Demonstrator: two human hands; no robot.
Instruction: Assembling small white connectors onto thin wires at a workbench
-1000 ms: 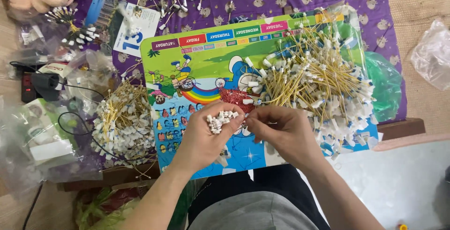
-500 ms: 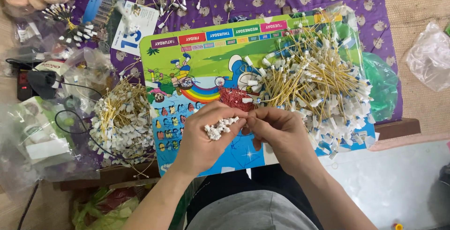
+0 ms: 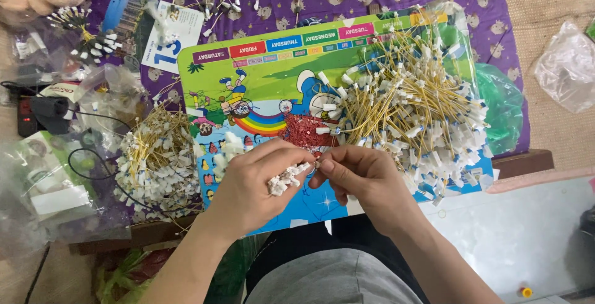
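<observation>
L hand (image 3: 257, 183) held a cluster of small white connectors (image 3: 286, 180), grip closed, over colourful board's (image 3: 248, 81) near edge. R hand (image 3: 359, 177) pinched one piece at fingertips. Parts prob. light, stiff, slippery; best pinched by sides.

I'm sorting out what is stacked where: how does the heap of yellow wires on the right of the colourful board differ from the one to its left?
The right heap is bigger and lies on the colourful board; the left heap is smaller and sits off the board's edge. The right heap spreads loosely, its wires fanned out; the left heap is more tightly bunched. Both are thin yellow wires with white connector ends, and neither is touched by the hands.
</observation>
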